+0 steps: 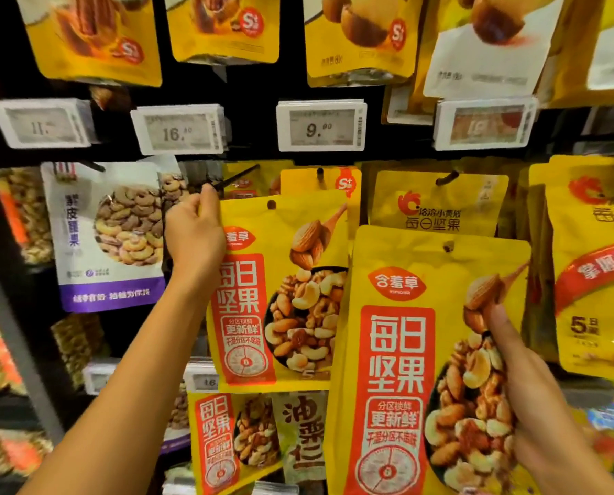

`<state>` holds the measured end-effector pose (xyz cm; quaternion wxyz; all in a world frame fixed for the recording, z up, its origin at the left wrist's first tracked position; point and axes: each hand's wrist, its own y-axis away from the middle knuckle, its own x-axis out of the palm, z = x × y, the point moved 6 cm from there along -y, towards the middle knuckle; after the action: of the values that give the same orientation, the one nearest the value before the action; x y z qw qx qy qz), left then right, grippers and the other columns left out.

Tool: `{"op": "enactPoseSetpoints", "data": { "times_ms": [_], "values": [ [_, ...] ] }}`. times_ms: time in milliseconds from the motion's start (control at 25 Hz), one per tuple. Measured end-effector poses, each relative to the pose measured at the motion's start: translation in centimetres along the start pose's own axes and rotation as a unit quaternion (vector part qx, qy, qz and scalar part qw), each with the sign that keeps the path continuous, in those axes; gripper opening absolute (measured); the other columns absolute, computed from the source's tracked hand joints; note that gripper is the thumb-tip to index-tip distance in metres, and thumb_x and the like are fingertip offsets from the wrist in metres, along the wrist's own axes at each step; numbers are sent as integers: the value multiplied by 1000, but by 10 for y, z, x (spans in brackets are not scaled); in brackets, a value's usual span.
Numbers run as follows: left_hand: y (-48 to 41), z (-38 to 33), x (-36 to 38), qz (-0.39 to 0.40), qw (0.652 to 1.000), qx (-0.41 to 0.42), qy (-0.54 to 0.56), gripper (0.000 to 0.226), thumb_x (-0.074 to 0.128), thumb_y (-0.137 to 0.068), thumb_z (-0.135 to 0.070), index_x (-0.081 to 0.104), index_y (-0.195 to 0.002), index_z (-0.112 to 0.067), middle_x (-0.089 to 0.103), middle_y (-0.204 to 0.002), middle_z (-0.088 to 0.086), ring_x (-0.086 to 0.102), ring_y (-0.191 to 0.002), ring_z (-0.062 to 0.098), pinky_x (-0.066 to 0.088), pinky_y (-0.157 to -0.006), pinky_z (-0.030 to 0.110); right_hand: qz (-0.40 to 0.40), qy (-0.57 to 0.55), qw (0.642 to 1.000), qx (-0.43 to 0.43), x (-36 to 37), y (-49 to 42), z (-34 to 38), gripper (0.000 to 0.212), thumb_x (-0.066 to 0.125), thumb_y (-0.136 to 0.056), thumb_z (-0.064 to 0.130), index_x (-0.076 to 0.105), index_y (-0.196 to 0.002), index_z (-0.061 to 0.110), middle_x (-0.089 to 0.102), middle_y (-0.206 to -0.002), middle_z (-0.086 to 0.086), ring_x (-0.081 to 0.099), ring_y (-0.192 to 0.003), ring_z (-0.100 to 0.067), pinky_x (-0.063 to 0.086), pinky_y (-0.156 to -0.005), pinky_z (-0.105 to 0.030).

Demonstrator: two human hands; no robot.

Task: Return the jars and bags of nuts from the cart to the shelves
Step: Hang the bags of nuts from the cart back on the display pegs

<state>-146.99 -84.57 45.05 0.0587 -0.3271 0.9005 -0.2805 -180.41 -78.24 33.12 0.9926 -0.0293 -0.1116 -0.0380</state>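
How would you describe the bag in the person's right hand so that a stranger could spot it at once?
Start at the black shelf wall and find the price tag reading 9.00. Below and to its right, the right hand holds a yellow nut bag by its right edge. Unlike its twin in the left hand, it sits lower and nearer the camera.

A black back panel (255,91) carries peg hooks (241,176) and white electronic price tags (321,125); a grey upright (23,351) stands at the left.
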Motion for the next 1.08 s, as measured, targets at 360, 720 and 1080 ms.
{"op": "enactPoseSetpoints", "data": {
  "times_ms": [360, 720, 1080],
  "values": [
    [-46, 19, -57, -74, 997, -2, -25, 47, 42, -98, -38, 36, -56, -18, 44, -61, 11, 45, -63, 24, 37, -58, 39, 24, -3, 999, 48, 47, -26, -25, 73, 69, -35, 84, 74, -88, 34, 75, -92, -6, 72, -86, -25, 47, -95, -49],
    [-76, 18, -53, -67, 996, 33, -56, 45, 40, -99, -35, 31, -57, -20, 36, -52, -1, 38, -51, 15, 30, -52, 29, -21, -15, 999, 42, 69, -43, -31, 73, 71, -27, 84, 73, -85, 40, 76, -90, -1, 71, -88, -26, 46, -95, -51],
    [-89, 23, -43, -42, 997, 54, -48, 46, 42, -98, -26, 28, -54, -19, 31, -52, 1, 32, -53, 17, 27, -57, 33, -11, -24, 999, 34, 78, -46, -30, 73, 72, -33, 82, 74, -90, 36, 75, -97, -4, 71, -92, -26, 45, -97, -52]
  ]
}}
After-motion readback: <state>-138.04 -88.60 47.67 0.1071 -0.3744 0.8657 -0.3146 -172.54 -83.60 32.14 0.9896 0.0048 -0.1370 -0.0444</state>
